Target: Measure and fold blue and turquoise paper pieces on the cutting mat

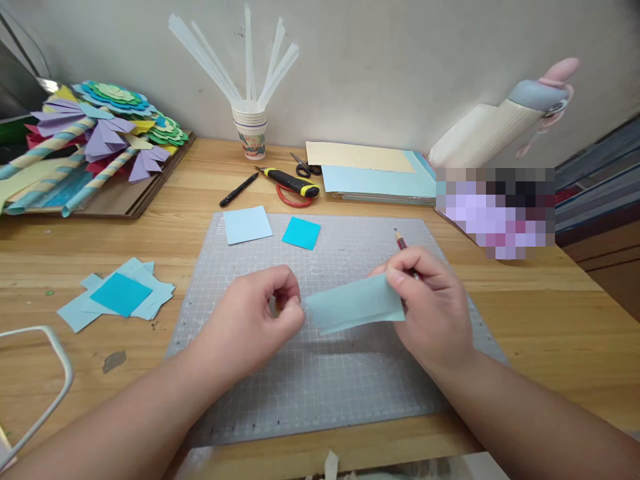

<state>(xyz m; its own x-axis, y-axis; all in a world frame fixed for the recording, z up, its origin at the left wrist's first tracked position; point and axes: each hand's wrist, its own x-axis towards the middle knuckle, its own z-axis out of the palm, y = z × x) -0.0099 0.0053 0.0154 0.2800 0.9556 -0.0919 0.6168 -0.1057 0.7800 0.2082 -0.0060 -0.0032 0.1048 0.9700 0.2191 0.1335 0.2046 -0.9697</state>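
Observation:
A folded-looking piece of light blue paper (350, 305) is pinched by its right end in my right hand (435, 303), thumb on top. It hangs tilted just above the grey cutting mat (300, 393). My left hand (265, 303) is closed with fingers curled and pressed together, right beside the paper's left end. Whether anything is between those fingers is hidden. A pencil (401, 241) shows behind my right hand, its lower part covered. On the mat's far side lie a pale blue paper square (247, 225) and a smaller bright blue square (301, 233).
Blue paper pieces (121, 294) lie left of the mat. Beyond it are a black pen (239, 189), a utility knife (293, 182), scissors (305, 167), paper sheets (377, 181) and a paper cup (251, 142) of white strips. Paper flowers (107, 130) rest at the far left.

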